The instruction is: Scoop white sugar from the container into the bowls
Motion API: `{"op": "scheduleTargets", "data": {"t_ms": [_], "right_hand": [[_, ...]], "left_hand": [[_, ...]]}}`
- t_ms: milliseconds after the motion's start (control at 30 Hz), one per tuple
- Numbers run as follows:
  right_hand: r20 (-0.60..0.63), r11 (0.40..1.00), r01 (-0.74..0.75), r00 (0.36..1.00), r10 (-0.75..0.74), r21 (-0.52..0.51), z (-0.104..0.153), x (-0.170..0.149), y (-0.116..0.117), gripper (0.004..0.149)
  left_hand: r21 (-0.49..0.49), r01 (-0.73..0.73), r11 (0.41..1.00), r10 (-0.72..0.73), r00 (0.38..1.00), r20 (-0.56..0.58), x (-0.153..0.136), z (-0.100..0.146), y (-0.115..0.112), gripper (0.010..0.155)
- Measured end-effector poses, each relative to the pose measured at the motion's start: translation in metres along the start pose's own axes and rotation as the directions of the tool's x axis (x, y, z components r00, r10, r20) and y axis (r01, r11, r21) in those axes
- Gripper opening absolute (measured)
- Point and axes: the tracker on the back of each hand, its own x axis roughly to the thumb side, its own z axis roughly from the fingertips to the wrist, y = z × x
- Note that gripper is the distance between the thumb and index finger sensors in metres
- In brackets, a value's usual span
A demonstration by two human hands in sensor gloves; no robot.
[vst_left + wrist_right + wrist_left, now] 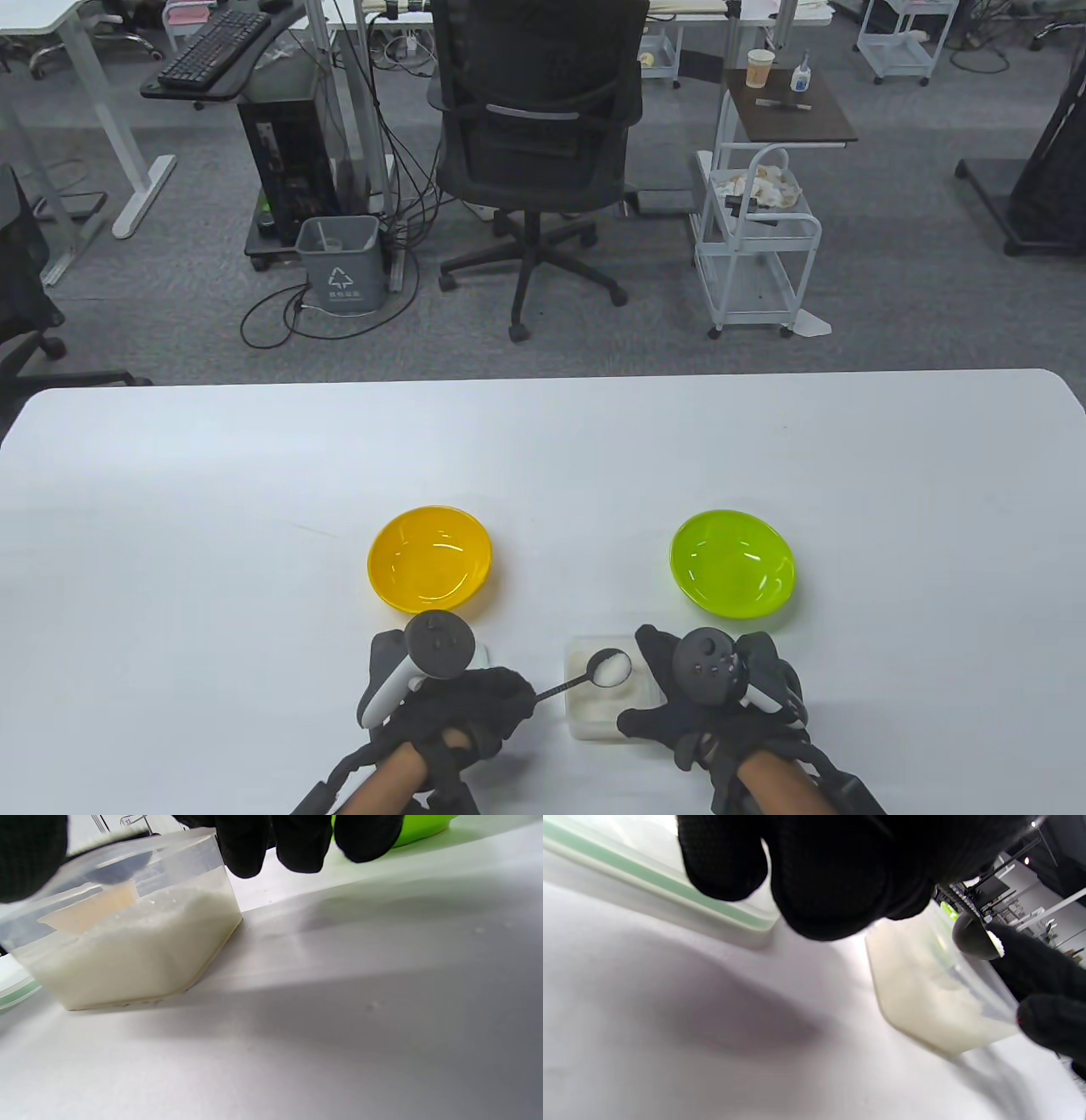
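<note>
A clear plastic container [594,717] of white sugar stands near the table's front edge, between my hands. My left hand [516,701] grips the handle of a dark metal spoon [611,667]. The spoon's bowl is heaped with sugar and sits just above the container. My right hand [649,686] holds the container at its right side, thumb at the near wall and fingers at the far corner. The container also shows in the right wrist view [127,942] and in the left wrist view [925,997]. A yellow bowl [430,559] and a green bowl [733,574] stand beyond, both looking empty.
A lid with a green seal [670,887] lies on the table beside the container, under my left hand. The white table [543,458] stretches wide behind the bowls. An office chair [534,144] and a cart [755,255] stand past its far edge.
</note>
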Motion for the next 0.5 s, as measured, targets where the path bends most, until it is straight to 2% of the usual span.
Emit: {"op": "scheduleTargets", "data": {"t_ms": [233,500], "right_hand": [[-0.003,1.0,0.009,1.0,-0.009,0.008,0.0,0.0,0.0,0.095],[-0.003,1.0,0.009,1.0,-0.009,0.008,0.0,0.0,0.0,0.095]], "left_hand": [[0.064,-0.089,0.994,0.09,0.996,-0.014,-0.013,0.005,0.028,0.044],[0.21,-0.195,0.958,0.22,0.97,-0.104,-0.059,0.011,0.069,0.044]]}}
